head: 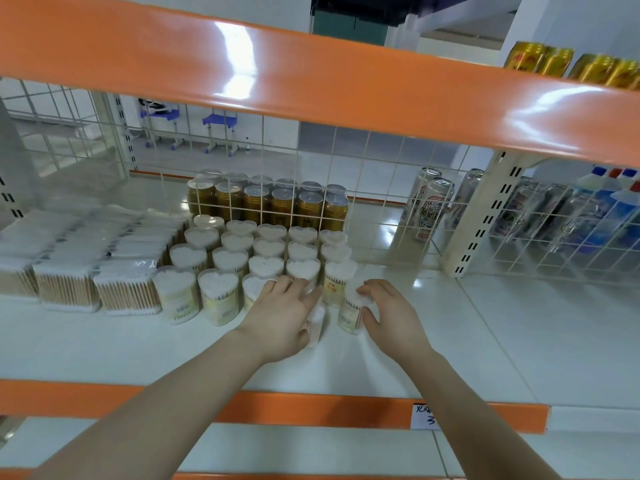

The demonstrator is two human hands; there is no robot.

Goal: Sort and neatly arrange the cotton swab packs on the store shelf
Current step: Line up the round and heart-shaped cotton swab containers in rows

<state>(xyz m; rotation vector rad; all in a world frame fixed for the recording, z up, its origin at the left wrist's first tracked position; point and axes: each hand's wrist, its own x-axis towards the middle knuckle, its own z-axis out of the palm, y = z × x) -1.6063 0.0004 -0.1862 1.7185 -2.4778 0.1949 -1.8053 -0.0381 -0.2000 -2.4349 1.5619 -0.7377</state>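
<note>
Two bare forearms reach in from below, no sleeves showing; left hand and right hand wear no gloves, rings or watch.

Very little here can be read. On the white price tag stuck to the orange front edge of my shelf I make out handwriting that ends in what looks like a "3", with the marks above it too scrawled to tell. The swab jar between my hands carries a yellow label with red characters, and the beer cans behind the wire grid carry dark print, all too blurred for me to read.
</note>
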